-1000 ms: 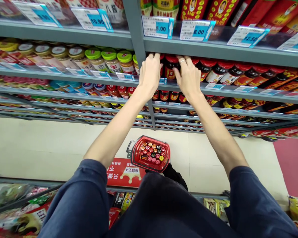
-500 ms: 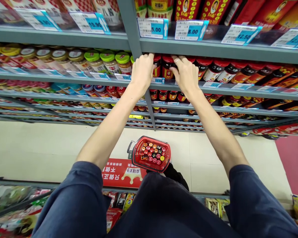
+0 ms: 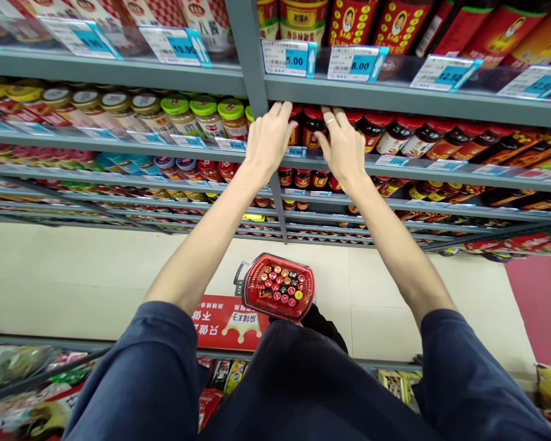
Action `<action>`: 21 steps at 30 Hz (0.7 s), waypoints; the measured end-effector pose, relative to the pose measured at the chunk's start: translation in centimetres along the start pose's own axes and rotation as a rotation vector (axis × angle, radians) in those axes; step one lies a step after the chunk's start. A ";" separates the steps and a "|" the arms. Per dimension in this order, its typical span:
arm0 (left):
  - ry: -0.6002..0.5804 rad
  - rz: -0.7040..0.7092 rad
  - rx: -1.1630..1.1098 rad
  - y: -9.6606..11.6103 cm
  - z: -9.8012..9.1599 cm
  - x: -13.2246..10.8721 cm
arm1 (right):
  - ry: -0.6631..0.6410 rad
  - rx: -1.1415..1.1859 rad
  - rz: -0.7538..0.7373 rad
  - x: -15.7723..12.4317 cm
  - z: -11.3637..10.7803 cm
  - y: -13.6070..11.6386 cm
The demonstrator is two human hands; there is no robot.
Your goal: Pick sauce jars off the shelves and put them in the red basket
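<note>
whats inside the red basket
The red basket holds many round-lidded containers, with one yellow lid among them. Whatever lies beneath them, and most of their sides, is covered.

Gray metal shelving (image 3: 254,92), split by an upright post, rose over a pale tiled floor (image 3: 386,288) in a store aisle. On its middle shelf (image 3: 417,171), yellow-lidded jars (image 3: 25,95), gold-lidded jars (image 3: 117,107) and green-lidded jars (image 3: 205,116) lined up left of the post, while red-lidded jars (image 3: 397,133) stood shoulder to shoulder to its right. The upper shelf (image 3: 395,101) bore red-labelled containers (image 3: 353,21) behind blue-and-white price tags (image 3: 357,63), among them 5.00, 8.00 and 12.50. Small dark jars (image 3: 320,179) filled part of the tier directly below the middle one. A red basket (image 3: 311,300), holding round-lidded containers, appeared to rest on the tiles.
</note>
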State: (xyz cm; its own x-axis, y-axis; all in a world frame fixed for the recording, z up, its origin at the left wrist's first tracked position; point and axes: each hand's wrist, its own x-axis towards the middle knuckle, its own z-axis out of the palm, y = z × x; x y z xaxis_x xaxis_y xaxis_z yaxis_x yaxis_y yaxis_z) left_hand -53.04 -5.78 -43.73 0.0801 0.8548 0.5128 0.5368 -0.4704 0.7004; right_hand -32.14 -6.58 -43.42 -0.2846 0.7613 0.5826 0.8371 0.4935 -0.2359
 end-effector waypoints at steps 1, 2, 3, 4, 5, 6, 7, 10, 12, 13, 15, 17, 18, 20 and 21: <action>0.011 0.050 -0.036 0.2 -0.1 -1.2 | 0.015 0.007 0.007 -0.7 -0.1 -0.2; 0.030 0.093 -0.061 0.2 -0.3 -2.5 | 0.032 0.015 0.014 -1.3 -0.3 -0.3; 0.058 0.119 -0.065 0.1 -0.4 -3.9 | 0.048 0.024 0.022 -2.0 -0.4 -0.2; 0.084 0.124 -0.041 -0.1 -0.5 -5.2 | 0.063 0.032 0.030 -2.5 -0.4 -0.1; 0.102 0.111 0.004 -0.5 -0.5 -6.4 | 0.077 0.036 0.038 -2.9 -0.4 0.0; 0.108 0.085 0.065 -1.0 -0.5 -7.3 | 0.087 0.036 0.041 -3.1 -0.4 0.2; 0.103 0.053 0.129 -1.6 -0.4 -7.9 | 0.093 0.032 0.038 -3.1 -0.3 0.3; 0.085 0.000 0.223 -3.5 0.2 -7.7 | 0.065 0.009 -0.001 -2.4 0.7 0.4; 0.107 0.020 0.179 -4.7 0.8 -6.6 | 0.022 0.002 -0.008 -1.9 1.8 0.1; 0.117 0.031 0.148 -5.2 1.1 -5.9 | 0.002 0.003 -0.001 -1.7 2.5 -0.1; 0.113 0.034 0.107 -5.9 1.3 -4.5 | -0.032 0.009 0.017 -1.5 3.7 -0.2; 0.076 0.011 0.096 -6.5 1.3 -3.4 | -0.043 0.018 0.020 -1.5 4.5 -0.2; 0.054 0.002 0.087 -6.8 1.2 -3.0 | -0.042 0.024 0.014 -1.5 4.8 -0.2; 0.012 -0.002 0.062 -7.2 1.1 -2.4 | -0.039 0.042 0.000 -1.4 5.1 0.0; -0.006 0.002 0.050 -7.5 1.1 -2.2 | -0.044 0.051 -0.005 -1.3 5.1 0.1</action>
State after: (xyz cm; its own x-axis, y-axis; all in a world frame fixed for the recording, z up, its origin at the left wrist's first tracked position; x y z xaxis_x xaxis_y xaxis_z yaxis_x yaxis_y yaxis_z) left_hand -56.33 -3.94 -50.66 0.0866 0.8552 0.5111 0.5782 -0.4609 0.6732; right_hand -34.05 -5.41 -48.19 -0.3099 0.7761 0.5492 0.8110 0.5172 -0.2734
